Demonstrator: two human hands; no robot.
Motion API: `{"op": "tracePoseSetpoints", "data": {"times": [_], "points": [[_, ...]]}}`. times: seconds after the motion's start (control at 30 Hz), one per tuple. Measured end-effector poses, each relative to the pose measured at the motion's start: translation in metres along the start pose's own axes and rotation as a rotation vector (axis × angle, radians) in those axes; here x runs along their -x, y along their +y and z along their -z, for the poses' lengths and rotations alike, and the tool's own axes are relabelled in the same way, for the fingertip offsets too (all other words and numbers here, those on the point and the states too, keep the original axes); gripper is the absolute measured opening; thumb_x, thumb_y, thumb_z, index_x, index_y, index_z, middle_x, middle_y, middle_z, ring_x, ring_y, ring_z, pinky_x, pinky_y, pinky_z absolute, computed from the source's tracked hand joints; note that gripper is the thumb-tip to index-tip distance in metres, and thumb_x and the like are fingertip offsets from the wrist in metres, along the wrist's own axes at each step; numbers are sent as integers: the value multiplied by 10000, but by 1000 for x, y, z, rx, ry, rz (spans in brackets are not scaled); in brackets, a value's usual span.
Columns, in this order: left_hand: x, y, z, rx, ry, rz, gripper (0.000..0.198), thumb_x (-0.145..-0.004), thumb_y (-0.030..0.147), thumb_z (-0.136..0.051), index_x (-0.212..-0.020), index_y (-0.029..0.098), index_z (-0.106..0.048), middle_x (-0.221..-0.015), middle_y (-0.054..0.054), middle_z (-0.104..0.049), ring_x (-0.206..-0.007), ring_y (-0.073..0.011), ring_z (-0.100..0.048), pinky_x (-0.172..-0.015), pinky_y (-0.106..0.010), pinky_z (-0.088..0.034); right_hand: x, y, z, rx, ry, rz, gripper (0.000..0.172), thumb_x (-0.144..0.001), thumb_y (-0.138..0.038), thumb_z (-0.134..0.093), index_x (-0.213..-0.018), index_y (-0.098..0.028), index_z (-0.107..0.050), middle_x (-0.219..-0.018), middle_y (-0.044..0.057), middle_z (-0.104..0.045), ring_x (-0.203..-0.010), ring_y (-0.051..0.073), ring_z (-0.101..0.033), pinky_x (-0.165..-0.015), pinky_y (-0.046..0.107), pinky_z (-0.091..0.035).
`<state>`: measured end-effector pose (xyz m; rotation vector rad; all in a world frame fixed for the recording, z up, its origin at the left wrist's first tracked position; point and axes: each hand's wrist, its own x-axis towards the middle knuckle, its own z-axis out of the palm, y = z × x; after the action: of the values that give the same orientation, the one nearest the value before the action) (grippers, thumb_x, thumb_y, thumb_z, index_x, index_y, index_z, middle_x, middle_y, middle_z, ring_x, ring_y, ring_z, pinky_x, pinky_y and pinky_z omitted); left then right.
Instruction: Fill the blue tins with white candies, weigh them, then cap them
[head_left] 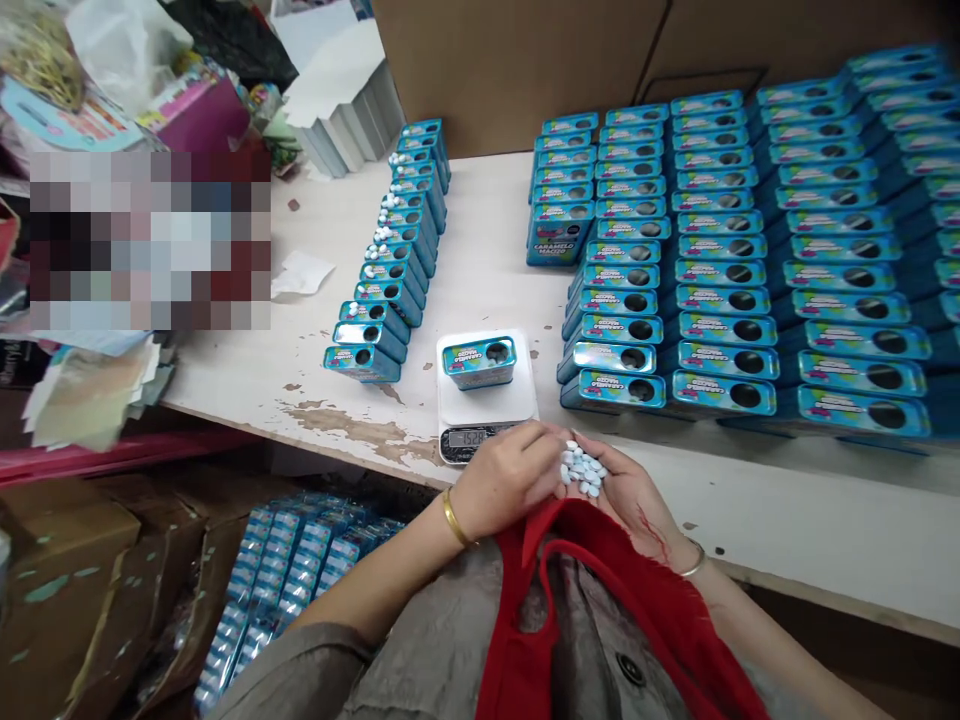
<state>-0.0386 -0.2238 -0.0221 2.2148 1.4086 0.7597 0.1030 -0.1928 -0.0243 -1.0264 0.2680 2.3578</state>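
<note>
Weighing scale, white, one, on the desk, its dark display showing digits. Blue tin, lettered "CARAMELO MACIZO", one, upright on the scale's platform, round opening in its top. Candies, small, white to pale blue, a loose heap, just beside the scale's near right corner, in the right hand. Right hand: cupped, palm upward, bearing the heap; silver-toned bangle at the wrist. Left hand: at the scale's near edge, knuckles up, fingers bent in beside the heap; whether they pinch a candy cannot be told; gold-toned bangle at the wrist. Row of blue tins, left of the scale and running back from it, loose candies lying on several tops. Block of blue tins, several columns, right of the scale, openings upward. White boards, stacked, far left beyond the scale.
</note>
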Motion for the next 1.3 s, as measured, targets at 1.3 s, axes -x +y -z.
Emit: {"op": "tracePoseSetpoints", "data": {"times": [1.3], "points": [[5,-53,92,-172,564,357,98,-854,259,-582,-885,168,-602,-748,4,-546,-632,-81,-470,-596,-230,-391,7,-9,3,-74,87,107,334,-872,-112,-409,-1176,-54,-535,-1139,206,-653,-1161,295,-556,-865,352,-564]]}}
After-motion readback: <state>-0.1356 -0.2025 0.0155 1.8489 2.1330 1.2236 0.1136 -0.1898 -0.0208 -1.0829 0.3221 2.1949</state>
